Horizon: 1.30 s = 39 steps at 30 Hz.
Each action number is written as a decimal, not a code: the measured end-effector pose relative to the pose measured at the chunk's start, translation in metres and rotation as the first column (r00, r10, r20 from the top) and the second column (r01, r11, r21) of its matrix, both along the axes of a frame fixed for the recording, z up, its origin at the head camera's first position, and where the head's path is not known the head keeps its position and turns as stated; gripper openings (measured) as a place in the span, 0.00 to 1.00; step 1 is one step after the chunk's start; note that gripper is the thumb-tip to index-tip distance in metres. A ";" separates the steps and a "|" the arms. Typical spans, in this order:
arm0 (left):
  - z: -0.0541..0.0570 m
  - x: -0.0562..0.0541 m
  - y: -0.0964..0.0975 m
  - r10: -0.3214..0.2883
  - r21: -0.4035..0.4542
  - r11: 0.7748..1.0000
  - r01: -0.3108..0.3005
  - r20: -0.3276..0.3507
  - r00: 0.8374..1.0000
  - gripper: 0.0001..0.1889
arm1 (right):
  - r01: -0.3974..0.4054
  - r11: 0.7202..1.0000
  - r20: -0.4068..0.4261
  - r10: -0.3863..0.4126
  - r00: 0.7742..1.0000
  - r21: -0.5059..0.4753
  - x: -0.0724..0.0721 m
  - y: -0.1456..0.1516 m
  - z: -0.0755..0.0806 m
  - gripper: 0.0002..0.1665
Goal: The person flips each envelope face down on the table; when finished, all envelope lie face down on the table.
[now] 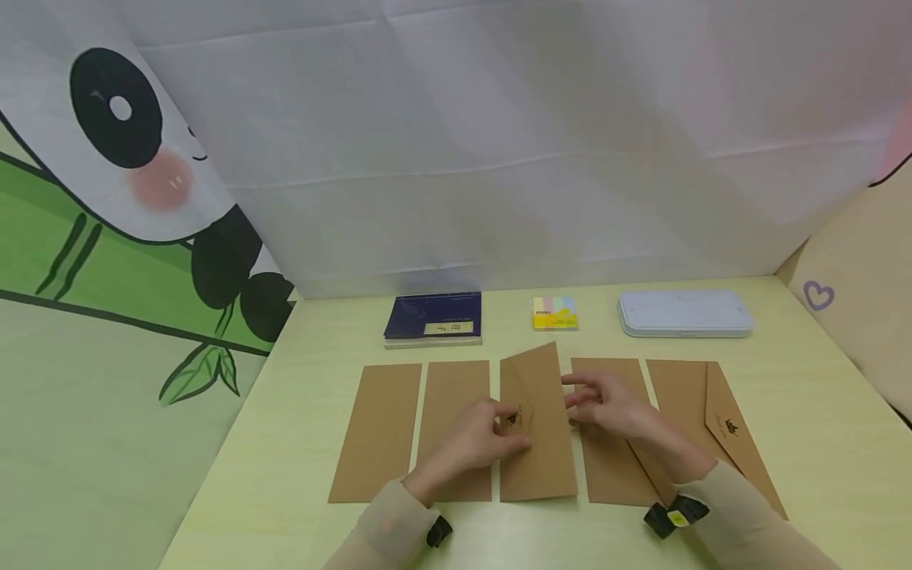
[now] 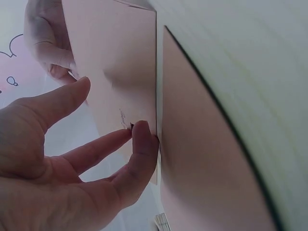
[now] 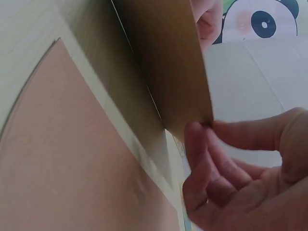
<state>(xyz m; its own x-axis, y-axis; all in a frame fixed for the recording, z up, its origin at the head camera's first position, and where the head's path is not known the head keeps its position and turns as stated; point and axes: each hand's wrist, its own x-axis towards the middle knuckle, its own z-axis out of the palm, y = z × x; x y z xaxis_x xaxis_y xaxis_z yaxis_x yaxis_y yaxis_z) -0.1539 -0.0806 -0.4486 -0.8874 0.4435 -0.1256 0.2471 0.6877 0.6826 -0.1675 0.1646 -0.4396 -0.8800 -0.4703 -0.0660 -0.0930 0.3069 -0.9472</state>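
A brown kraft-paper envelope (image 1: pixel 540 471), marked with a small dark print, stands tilted in the middle of the row, its right edge raised off the table. My right hand (image 1: pixel 611 405) pinches that raised edge between thumb and fingertips, as the right wrist view shows at the envelope's edge (image 3: pixel 168 62). On the other side, my left hand (image 2: pixel 72 159) reaches over the same envelope with thumb and fingers spread apart. Its fingertips touch the face near the print and the lower-lying left edge.
Two plain envelopes (image 1: pixel 378 431) lie flat at left. At right lie a fourth envelope (image 1: pixel 606 467), partly under my right arm, and a fifth with a crown-printed flap (image 1: pixel 680 396). Behind them are a dark blue book (image 1: pixel 435 313), sticky notes (image 1: pixel 555 317) and a pale case (image 1: pixel 684 313).
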 end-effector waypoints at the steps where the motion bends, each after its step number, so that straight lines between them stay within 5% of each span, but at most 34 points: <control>1: 0.000 0.000 0.000 0.004 -0.010 1.000 -0.005 -0.006 1.000 0.28 | -0.015 1.000 0.004 0.015 1.000 -0.027 0.000 0.000 0.000 0.31; 8: 0.002 0.002 0.002 0.012 -0.010 1.000 -0.012 -0.031 0.999 0.28 | -0.114 0.985 0.005 0.116 0.993 -0.132 0.000 0.002 -0.007 0.28; 18: 0.000 0.002 0.001 -0.014 0.123 0.992 0.015 -0.008 1.000 0.30 | -0.257 0.966 -0.043 0.255 0.966 -0.034 -0.001 -0.006 -0.018 0.28; 30: -0.002 0.002 0.006 -0.012 0.189 0.982 0.007 0.022 1.000 0.28 | -0.260 0.963 0.012 0.261 0.965 -0.068 0.004 -0.020 -0.021 0.33; 39: 0.001 0.005 0.008 -0.002 0.247 0.969 -0.013 0.057 0.998 0.31 | -0.216 0.976 0.045 0.216 0.975 -0.005 0.007 -0.024 -0.019 0.45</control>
<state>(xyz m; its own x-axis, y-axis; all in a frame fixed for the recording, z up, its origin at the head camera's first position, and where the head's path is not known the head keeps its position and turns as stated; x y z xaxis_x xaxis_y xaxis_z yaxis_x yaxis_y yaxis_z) -0.1494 -0.0725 -0.4473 -0.8845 0.4624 -0.0628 0.1998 0.4969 0.8445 -0.1604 0.1410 -0.4586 -0.7535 -0.6492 -0.1034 -0.1140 0.2840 -0.9520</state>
